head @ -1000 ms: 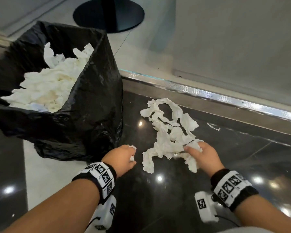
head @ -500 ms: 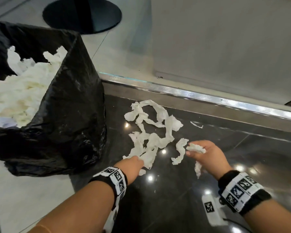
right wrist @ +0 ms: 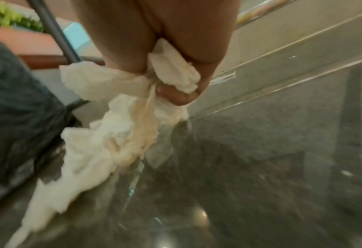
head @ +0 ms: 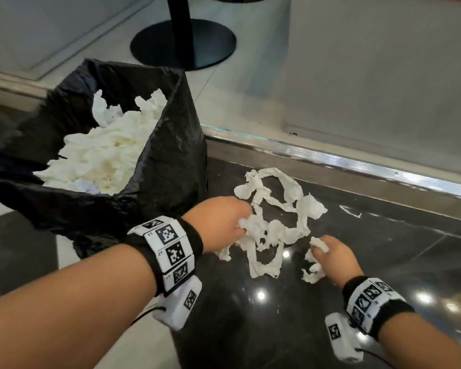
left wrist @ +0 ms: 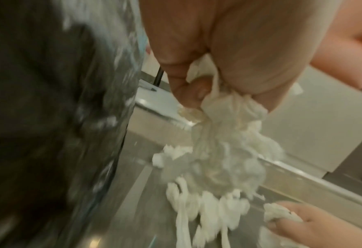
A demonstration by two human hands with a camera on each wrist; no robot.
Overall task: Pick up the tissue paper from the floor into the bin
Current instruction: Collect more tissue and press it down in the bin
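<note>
White crumpled tissue paper [head: 274, 222] lies in a long, looped, twisted strand on the dark polished stone floor [head: 383, 262], just right of the bin; its near end is gathered in the left hand [head: 218, 225], fingers curled round a bunched portion, confirmed in the left wrist view [left wrist: 228, 134], where the strand hangs from the clenched fingers [left wrist: 258, 70] down toward the floor; a separate, smaller wad of white tissue [head: 314, 262] is gripped in the right hand [head: 336, 258], with its loose tail trailing below the fist; the right wrist view shows that wad [right wrist: 116, 127] pinched between thumb and curled fingers [right wrist: 182, 97]; the two hands are near each other but apart. The bin, lined with a black plastic bag [head: 168, 169], stands on the floor left of the strand; it is largely filled with white crumpled tissue [head: 104, 155]; the left hand is just beside its right wall. A small white paper scrap [head: 351, 211] lies on the floor right of the strand, near a metal floor strip [head: 330, 158]; a black round pedestal base with a post [head: 184, 43] stands behind the bin on light tiles; both wrists carry black bands with printed square markers [head: 171, 251].
</note>
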